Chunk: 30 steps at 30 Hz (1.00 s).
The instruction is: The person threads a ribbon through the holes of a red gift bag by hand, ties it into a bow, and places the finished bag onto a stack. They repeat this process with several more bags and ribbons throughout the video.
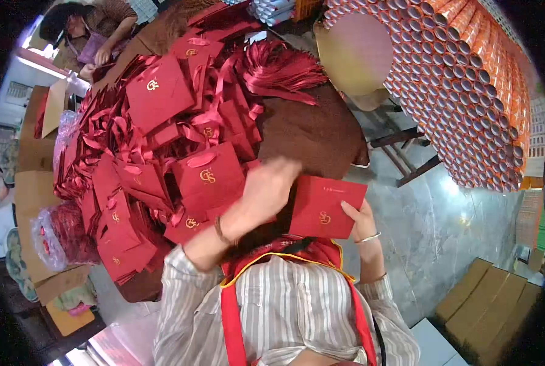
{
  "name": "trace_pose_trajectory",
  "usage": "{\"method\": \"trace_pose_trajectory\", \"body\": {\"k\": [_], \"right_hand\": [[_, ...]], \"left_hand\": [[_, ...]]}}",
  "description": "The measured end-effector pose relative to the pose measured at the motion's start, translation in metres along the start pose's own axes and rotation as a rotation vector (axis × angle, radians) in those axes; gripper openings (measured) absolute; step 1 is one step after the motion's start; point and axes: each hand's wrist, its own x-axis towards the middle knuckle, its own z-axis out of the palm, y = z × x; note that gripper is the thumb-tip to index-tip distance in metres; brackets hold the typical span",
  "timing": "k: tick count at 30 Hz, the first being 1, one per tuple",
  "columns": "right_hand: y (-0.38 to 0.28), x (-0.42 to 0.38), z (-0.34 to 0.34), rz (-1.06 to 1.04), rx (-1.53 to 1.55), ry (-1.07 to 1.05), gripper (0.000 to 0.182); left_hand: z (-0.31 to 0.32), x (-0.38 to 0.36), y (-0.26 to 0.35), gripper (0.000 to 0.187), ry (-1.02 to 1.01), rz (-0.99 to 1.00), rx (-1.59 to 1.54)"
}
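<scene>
Far left: cardboard boxes stand at the edge of the tabletop, with a clear plastic bag of red ribbon just in front of them.
Top left: another person bends over the far end of the tabletop, hands busy with something too small to tell.
Pile: red paper bags with gold logos and ribbon handles lie heaped across the brown tabletop, many overlapping; a bundle of loose red ribbons rests on top towards the middle.
Left hand: the left hand is raised and blurred, over the near edge of the pile and touching the left end of the held bag; whether its fingers are spread or closed cannot be told.
Held bag: a flat red bag with a small gold mark, lifted just above the person's chest, clear of the pile.
Right hand: the right hand pinches the bag's right edge, thumb on the front face, fingers behind; a bangle sits at the wrist.
Doing it well: I judge a firm grip on both ends, with the bag held flat, would help avoid creasing the paper.
Right: stacked orange tubes tower beside the tabletop; cardboard boxes lie on the floor below.
</scene>
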Motion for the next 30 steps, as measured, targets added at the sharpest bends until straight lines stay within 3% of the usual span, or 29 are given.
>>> {"method": "trace_pose_trajectory", "body": {"k": [1,5,6,8,10,12,14,16,18,20,22,24,28,30], "right_hand": [[-0.003,0.001,0.005,0.009,0.016,0.001,0.034],[0.016,0.02,0.013,0.097,0.041,-0.115,0.038],[0.016,0.022,0.023,0.084,0.046,-0.117,0.038],[0.014,0.027,0.042,0.068,0.038,-0.083,0.038],[0.019,0.033,0.048,0.034,0.071,-0.088,0.038],[0.027,0.035,0.051,0.001,0.135,-0.04,0.038],[0.031,0.037,0.051,-0.033,0.115,-0.056,0.04],[0.04,0.041,0.043,-0.165,-0.143,0.048,0.041],[0.027,0.037,0.043,-0.157,-0.158,0.056,0.042],[0.02,0.04,0.039,-0.146,-0.17,0.07,0.044],[0.021,0.044,0.028,-0.119,-0.123,0.044,0.043],[0.012,0.04,0.029,-0.018,0.034,0.025,0.045],[-0.002,0.032,0.026,0.007,0.141,-0.043,0.049],[-0.012,0.027,0.031,0.028,0.298,-0.045,0.049]], "left_hand": [[-0.005,0.027,-0.008,0.027,0.078,0.075,0.154],[0.007,0.131,-0.052,0.028,-0.022,0.239,0.531],[0.017,0.144,-0.059,0.028,-0.017,0.25,0.539],[0.034,0.163,-0.067,0.026,-0.239,0.335,0.82],[0.05,0.167,-0.072,0.024,-0.325,0.302,0.926],[0.049,0.163,-0.075,0.018,-0.248,0.333,0.915],[0.043,0.158,-0.071,0.015,-0.15,0.309,0.76],[0.027,0.159,-0.068,0.01,-0.11,0.249,0.642],[-0.001,0.164,-0.068,0.009,-0.053,-0.137,0.049],[-0.045,0.162,-0.063,0.01,0.154,-0.215,-0.558],[-0.087,0.151,-0.052,0.013,0.426,-0.062,-0.874],[-0.126,0.138,-0.052,0.022,0.451,0.178,-1.213],[-0.157,0.102,-0.041,0.032,0.525,0.065,-1.169],[-0.147,0.087,-0.05,0.025,0.318,-0.051,-1.335]]}}
